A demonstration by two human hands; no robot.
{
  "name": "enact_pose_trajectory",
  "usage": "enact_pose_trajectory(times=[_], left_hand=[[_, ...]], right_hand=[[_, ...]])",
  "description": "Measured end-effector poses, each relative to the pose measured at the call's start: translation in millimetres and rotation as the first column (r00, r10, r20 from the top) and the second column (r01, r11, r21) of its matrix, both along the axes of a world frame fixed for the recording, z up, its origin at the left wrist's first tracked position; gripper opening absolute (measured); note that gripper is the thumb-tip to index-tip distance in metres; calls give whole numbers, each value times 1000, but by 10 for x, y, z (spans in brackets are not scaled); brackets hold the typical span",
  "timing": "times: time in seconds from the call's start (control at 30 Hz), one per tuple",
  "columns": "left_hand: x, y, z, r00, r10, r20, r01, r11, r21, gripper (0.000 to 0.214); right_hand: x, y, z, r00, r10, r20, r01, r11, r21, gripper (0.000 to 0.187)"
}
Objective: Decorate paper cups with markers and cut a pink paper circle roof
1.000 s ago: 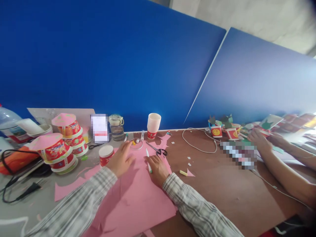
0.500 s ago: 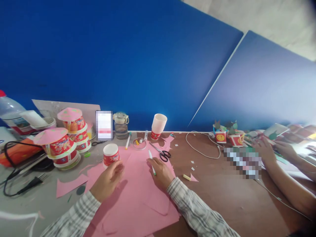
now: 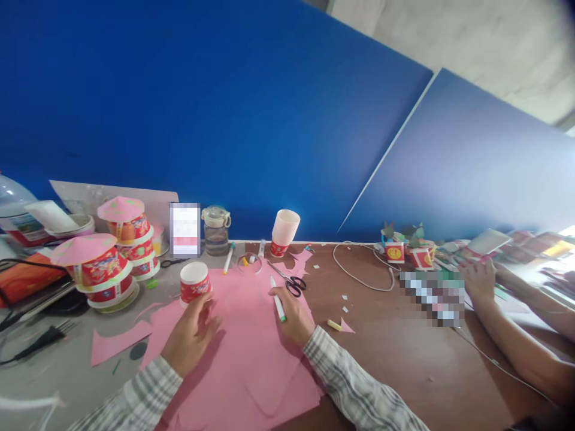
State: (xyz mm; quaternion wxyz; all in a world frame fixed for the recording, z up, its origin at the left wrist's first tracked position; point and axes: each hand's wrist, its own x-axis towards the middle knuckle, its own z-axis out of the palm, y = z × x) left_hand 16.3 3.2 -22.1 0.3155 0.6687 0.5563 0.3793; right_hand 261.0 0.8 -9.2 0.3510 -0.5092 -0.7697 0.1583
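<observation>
While pink-topped cup stacks [image 3: 102, 269] stand at ten o'clock from the middle of the pink paper [image 3: 251, 359], the person's left hand [image 3: 189, 335] is at nine, fingers loosely parted, near a red-and-white cup [image 3: 195, 287]. Toward one o'clock, the right hand [image 3: 293, 318] pinches a white marker [image 3: 278, 302], with scissors [image 3: 290, 278] just beyond; a co-worker's hand [image 3: 478, 282] is past two.

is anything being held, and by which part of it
The right hand holds a green-ended white marker by the barrel; the left hand holds nothing that shows.
</observation>
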Motion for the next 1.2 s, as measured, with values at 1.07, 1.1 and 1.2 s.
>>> enact_pose_trajectory(times=[1.07,1.1,1.2], left_hand=[[246,-134,209,658,306,689,115,862,-493,37],[247,-141,206,646,294,705,140,862,-488,34],[253,-165,199,633,266,727,208,846,-491,32]], right_hand=[[10,24,-72,870,-232,-435,250,968,-15,40],[7,27,-74,875,-194,-444,205,978,-24,37],[-23,7,-54,874,-106,-475,103,994,-31,31]])
